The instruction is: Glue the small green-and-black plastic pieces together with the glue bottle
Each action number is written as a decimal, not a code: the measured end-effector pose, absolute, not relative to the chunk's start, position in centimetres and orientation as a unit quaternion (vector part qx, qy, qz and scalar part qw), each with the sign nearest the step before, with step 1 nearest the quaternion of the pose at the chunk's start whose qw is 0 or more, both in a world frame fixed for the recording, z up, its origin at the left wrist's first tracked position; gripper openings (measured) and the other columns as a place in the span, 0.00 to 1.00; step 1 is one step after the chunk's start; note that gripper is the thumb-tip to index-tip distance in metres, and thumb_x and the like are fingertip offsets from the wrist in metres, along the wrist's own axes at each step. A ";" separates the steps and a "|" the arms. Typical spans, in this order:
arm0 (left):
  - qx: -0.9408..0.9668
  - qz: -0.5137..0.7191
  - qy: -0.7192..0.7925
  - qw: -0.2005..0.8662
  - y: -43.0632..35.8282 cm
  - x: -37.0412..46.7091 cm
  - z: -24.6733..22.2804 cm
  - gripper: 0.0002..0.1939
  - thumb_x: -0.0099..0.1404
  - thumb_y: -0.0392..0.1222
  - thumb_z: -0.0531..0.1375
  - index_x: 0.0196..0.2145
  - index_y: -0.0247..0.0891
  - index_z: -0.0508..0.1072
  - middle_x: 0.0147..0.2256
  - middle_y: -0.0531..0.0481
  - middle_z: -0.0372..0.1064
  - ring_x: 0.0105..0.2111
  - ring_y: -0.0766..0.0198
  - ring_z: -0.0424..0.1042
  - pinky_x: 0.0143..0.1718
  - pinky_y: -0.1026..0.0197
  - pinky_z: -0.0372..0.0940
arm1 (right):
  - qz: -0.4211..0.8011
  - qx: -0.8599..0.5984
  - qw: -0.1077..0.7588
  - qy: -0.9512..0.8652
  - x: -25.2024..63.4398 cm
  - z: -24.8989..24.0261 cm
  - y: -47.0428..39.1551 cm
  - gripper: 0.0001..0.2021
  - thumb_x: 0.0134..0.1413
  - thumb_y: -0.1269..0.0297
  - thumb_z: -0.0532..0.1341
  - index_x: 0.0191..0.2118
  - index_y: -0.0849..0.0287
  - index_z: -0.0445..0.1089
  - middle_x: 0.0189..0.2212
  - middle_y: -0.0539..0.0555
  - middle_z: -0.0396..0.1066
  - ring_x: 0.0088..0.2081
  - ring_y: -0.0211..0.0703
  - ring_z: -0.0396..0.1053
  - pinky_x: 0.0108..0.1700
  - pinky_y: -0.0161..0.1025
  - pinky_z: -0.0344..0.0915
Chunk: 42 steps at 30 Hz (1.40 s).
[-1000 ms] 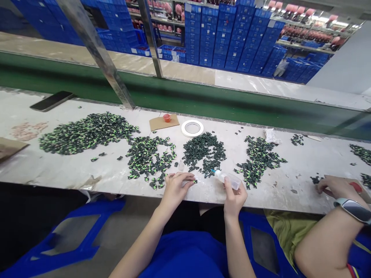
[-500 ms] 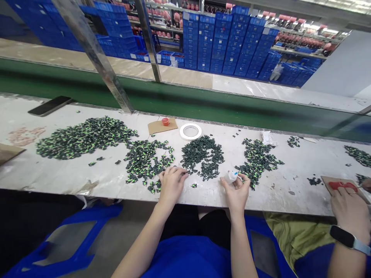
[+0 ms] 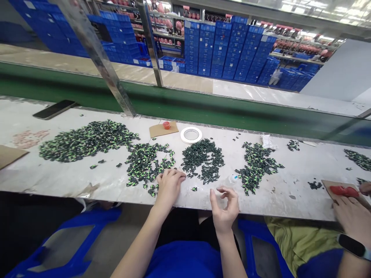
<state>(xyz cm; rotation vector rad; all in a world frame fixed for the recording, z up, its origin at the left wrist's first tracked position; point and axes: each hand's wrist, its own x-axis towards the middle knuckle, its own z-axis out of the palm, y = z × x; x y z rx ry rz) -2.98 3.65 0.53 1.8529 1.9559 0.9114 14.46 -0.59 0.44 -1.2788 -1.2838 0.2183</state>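
My left hand [image 3: 169, 187] rests at the table edge between two piles. Its fingers are bent together, and what they hold, if anything, is too small to make out. To its left lies a pile of black-and-green small parts [image 3: 142, 164]; to its right, a pile of plain dark, rod-like pieces [image 3: 199, 152]. My right hand [image 3: 225, 206] is open above the table's front, thumb and fingers curved apart with nothing between them. Just beyond it is a small white bottle with a blue tip [image 3: 235, 177], hard to see against the white tabletop. One black-and-green part [image 3: 194, 189] lies between my hands.
Another black-and-green pile [image 3: 257, 166] lies on the right, a bigger one [image 3: 87, 141] on the left. Behind are a tape roll [image 3: 191, 135] and a red cup [image 3: 166, 125] on cardboard. At far right, a co-worker's hand [image 3: 352, 212] touches a red object [image 3: 344, 190].
My right hand has let go of the white bottle and drawn back toward me and left, its fingers opening. The left hand has barely moved.
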 end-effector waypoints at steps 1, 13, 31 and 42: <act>0.641 0.319 0.679 0.161 3.6 -3.0 0.7 0.09 0.61 0.36 0.59 0.27 0.45 0.76 0.33 0.47 0.77 0.42 0.50 0.67 0.48 0.44 0.55 | 0.131 -0.560 0.598 -0.559 14.1 0.5 -0.6 0.10 0.51 0.63 0.66 0.38 0.58 0.67 0.31 0.53 0.72 0.30 0.41 0.70 0.30 0.38 0.67; 0.519 0.478 0.506 0.497 1.1 -0.5 2.9 0.06 0.58 0.43 0.62 0.31 0.39 0.78 0.34 0.48 0.78 0.36 0.58 0.76 0.42 0.58 0.70 | 0.456 -0.504 0.582 -0.446 12.3 0.9 0.1 0.10 0.45 0.59 0.68 0.33 0.58 0.75 0.29 0.52 0.73 0.32 0.41 0.73 0.35 0.38 0.74; 0.693 0.283 0.616 0.247 1.3 -1.2 0.6 0.08 0.63 0.33 0.60 0.35 0.44 0.77 0.43 0.49 0.76 0.49 0.53 0.67 0.47 0.50 0.56 | 0.418 -0.588 0.496 -0.482 13.3 0.1 0.3 0.11 0.48 0.57 0.65 0.32 0.59 0.78 0.28 0.55 0.78 0.29 0.45 0.75 0.32 0.39 0.72; 0.662 0.338 0.584 0.327 1.2 -1.2 1.1 0.08 0.63 0.34 0.57 0.34 0.43 0.76 0.37 0.50 0.77 0.43 0.55 0.71 0.48 0.49 0.56 | 0.450 -0.538 0.510 -0.498 13.3 0.3 0.2 0.08 0.49 0.60 0.64 0.32 0.58 0.78 0.32 0.55 0.79 0.34 0.47 0.77 0.39 0.42 0.75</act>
